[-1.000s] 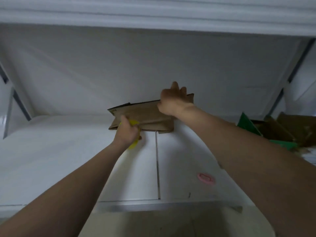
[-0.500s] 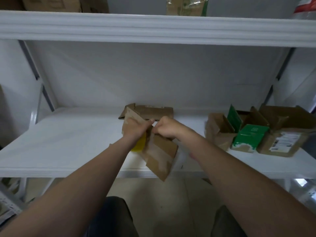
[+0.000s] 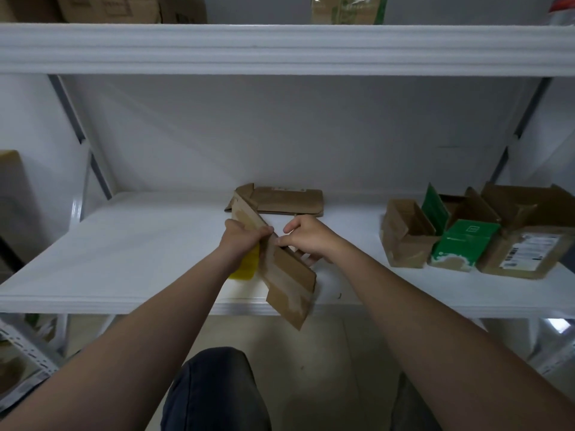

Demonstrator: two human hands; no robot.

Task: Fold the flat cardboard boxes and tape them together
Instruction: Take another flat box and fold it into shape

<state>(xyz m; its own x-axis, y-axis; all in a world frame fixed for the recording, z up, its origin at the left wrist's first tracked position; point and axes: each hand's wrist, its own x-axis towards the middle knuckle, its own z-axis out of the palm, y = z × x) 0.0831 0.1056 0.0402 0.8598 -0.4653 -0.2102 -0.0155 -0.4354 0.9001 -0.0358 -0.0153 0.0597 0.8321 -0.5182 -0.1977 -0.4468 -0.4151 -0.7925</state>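
Observation:
I hold a flat brown cardboard box [image 3: 287,279] tilted on edge over the front of the white shelf [image 3: 130,244]. It carries strips of old tape. My left hand [image 3: 242,241] grips its upper left part and also holds a yellow object [image 3: 245,267], partly hidden behind the hand. My right hand [image 3: 306,239] pinches the box's upper edge with thumb and fingers, its other fingers behind the card. A second flat cardboard box [image 3: 284,200] lies at the back of the shelf.
Folded boxes stand at the shelf's right: a brown one [image 3: 404,234], a green one [image 3: 460,245] and a labelled brown one [image 3: 522,244]. An upper shelf [image 3: 280,48] with cartons runs overhead. My knee [image 3: 214,390] is below.
One flat box has been lifted from the stack at the back and brought toward the shelf's front edge, now tilted between both hands. The view has tipped down and back.

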